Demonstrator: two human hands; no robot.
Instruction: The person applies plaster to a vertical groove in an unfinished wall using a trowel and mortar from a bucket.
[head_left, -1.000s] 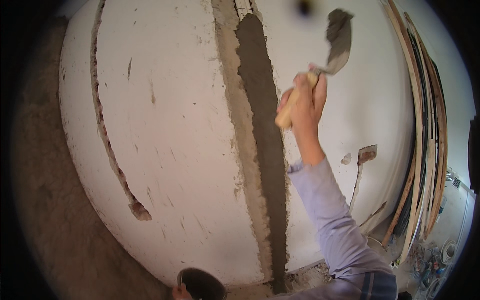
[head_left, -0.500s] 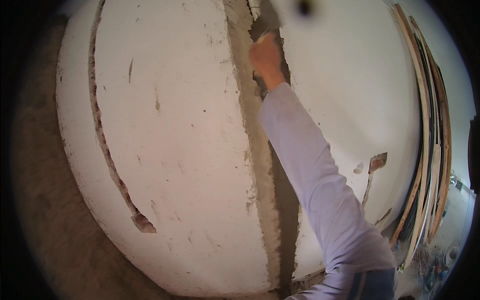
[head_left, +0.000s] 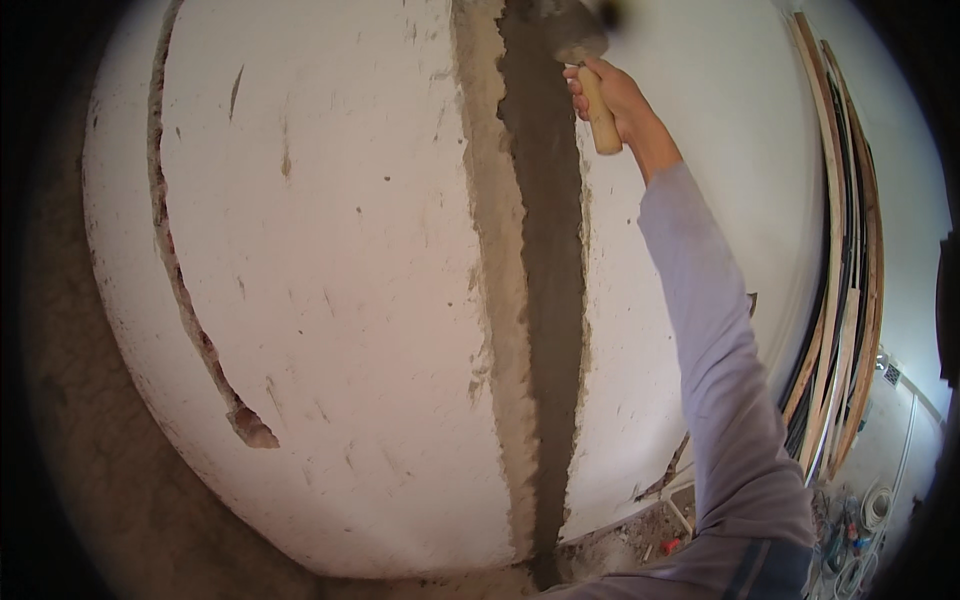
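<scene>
My right hand [head_left: 628, 98] is closed round the wooden handle of a trowel [head_left: 602, 118], with my arm stretched up and forward. The trowel's grey, mortar-smeared blade points upward near the top edge, over the right border of a dark strip of wet-looking mortar [head_left: 553, 280]. That strip runs down the white wall [head_left: 350, 240] almost to the floor, with ragged edges. Along its left side lies a paler, drier band of mortar [head_left: 497, 260]. Whether the blade touches the wall I cannot tell. My left hand is out of view.
A narrow chiselled groove [head_left: 176, 270] runs down the wall's left part. Long wooden strips [head_left: 832, 220] and dark rods lean at the right. Coiled hose [head_left: 876, 508] and clutter lie on the floor below them. Rubble [head_left: 620, 545] lies at the wall's foot.
My right hand has moved right, off the upper part of the channel, and turned so the trowel's handle and blade show. Dark mortar now shows where my hand and arm covered the strip.
</scene>
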